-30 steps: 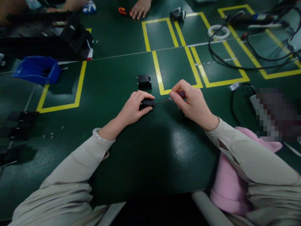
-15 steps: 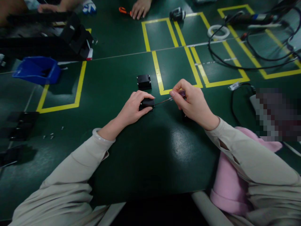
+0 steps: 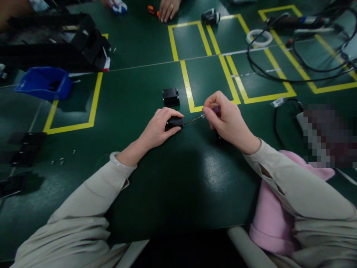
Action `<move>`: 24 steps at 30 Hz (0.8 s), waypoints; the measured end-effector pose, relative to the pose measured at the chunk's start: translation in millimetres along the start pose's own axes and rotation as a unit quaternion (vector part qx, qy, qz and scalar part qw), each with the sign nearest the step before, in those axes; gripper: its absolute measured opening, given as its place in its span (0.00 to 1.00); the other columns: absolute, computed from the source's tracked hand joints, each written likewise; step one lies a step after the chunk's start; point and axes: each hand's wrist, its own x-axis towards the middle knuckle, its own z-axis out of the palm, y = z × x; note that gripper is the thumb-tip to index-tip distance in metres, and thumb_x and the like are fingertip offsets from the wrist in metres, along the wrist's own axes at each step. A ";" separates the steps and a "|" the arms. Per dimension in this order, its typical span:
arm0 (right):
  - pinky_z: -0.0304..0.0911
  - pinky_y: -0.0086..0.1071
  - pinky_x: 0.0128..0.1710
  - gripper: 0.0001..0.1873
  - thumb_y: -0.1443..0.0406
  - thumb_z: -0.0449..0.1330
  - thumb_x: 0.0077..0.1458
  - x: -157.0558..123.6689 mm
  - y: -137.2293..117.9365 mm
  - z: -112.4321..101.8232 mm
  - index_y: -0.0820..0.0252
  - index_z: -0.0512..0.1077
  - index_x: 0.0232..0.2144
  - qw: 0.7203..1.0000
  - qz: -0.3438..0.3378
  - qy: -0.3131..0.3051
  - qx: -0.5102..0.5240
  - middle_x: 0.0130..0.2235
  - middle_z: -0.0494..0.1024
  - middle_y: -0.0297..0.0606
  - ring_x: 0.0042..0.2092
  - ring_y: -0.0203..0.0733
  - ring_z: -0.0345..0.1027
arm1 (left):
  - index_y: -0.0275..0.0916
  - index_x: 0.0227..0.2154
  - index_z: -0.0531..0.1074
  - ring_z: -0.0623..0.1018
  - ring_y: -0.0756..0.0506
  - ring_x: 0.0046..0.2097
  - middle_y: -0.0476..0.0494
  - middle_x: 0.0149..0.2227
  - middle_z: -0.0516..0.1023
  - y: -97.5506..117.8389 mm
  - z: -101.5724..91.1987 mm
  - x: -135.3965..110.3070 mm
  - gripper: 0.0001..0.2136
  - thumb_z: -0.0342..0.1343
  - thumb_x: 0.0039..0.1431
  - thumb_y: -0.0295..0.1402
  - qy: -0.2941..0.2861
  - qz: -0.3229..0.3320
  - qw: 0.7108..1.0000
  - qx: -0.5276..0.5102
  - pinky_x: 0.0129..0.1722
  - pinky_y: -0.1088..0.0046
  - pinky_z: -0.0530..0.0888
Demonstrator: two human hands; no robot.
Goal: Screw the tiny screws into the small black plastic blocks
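Observation:
My left hand [image 3: 161,126] grips a small black block [image 3: 175,122] on the green table, thumb on the near side and fingers over the far side. In my right hand [image 3: 223,117] is a screwdriver [image 3: 216,110] with a purplish handle, pinched between thumb and fingers. Its thin shaft points left, and the tip meets the right end of the block. A second black block [image 3: 171,96] with small shiny screws at its sides sits just beyond. Under my right hand a dark piece [image 3: 219,137] is mostly hidden.
Loose screws [image 3: 61,160] and black parts [image 3: 23,154] lie at left, near a blue bin [image 3: 44,82] and a long black housing [image 3: 55,44]. Across the table another person's hand [image 3: 169,9] rests by an orange-handled tool [image 3: 151,10]. Cables [image 3: 279,78] and a tape ring [image 3: 259,38] lie at right.
My right hand has shifted very slightly upward with the screwdriver; my left hand and the block stay put. Across the table, the other person's hand and the blue-and-white item have moved.

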 end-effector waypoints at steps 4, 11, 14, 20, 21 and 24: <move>0.60 0.34 0.29 0.03 0.65 0.55 0.65 0.2 -1.9 -0.6 0.53 0.63 0.37 1.000 -0.005 -0.009 0.019 0.28 0.69 0.29 0.28 0.36 0.66 | 0.41 0.53 0.69 0.73 0.39 0.56 0.41 0.54 0.75 0.0 0.0 0.1 0.14 0.56 0.67 0.35 0.001 0.006 1.000 0.001 0.57 0.58 0.68; 0.57 0.33 0.28 0.08 0.64 0.57 0.65 1.0 -2.1 -1.9 0.53 0.61 0.33 1.000 -0.003 -0.018 0.003 0.25 0.68 0.27 0.26 0.35 0.64 | 0.40 0.53 0.69 0.73 0.39 0.56 0.41 0.53 0.76 -0.3 0.1 -0.2 0.14 0.56 0.67 0.35 0.002 0.006 1.000 0.004 0.57 0.59 0.68; 0.56 0.33 0.28 0.07 0.66 0.56 0.65 0.8 -2.5 -1.8 0.53 0.61 0.34 1.000 -0.011 -0.021 0.004 0.24 0.66 0.26 0.25 0.34 0.62 | 0.39 0.53 0.69 0.73 0.40 0.56 0.41 0.53 0.75 0.0 0.0 -0.1 0.13 0.56 0.67 0.34 0.005 0.016 1.000 0.001 0.57 0.60 0.68; 0.59 0.32 0.31 0.06 0.71 0.56 0.62 0.9 -1.9 -1.5 0.55 0.62 0.37 0.999 -0.026 -0.017 0.012 0.30 0.69 0.28 0.28 0.32 0.66 | 0.40 0.53 0.69 0.73 0.39 0.55 0.41 0.53 0.75 -0.5 0.6 -0.1 0.14 0.56 0.67 0.35 -0.001 0.000 1.000 0.008 0.57 0.59 0.68; 0.59 0.32 0.31 0.06 0.70 0.56 0.62 1.0 -1.7 -1.6 0.55 0.62 0.36 0.999 -0.026 -0.016 0.008 0.30 0.69 0.28 0.28 0.32 0.66 | 0.40 0.53 0.69 0.73 0.39 0.55 0.41 0.53 0.75 -0.7 0.8 -0.2 0.14 0.56 0.67 0.35 0.001 0.002 1.000 0.008 0.57 0.59 0.68; 0.57 0.32 0.30 0.08 0.67 0.57 0.64 1.3 -1.6 -2.1 0.54 0.61 0.33 0.999 -0.024 -0.021 -0.002 0.27 0.68 0.28 0.27 0.33 0.65 | 0.40 0.53 0.69 0.73 0.40 0.55 0.42 0.53 0.75 -1.0 1.0 -0.3 0.14 0.56 0.67 0.34 0.008 0.011 1.000 0.004 0.56 0.60 0.68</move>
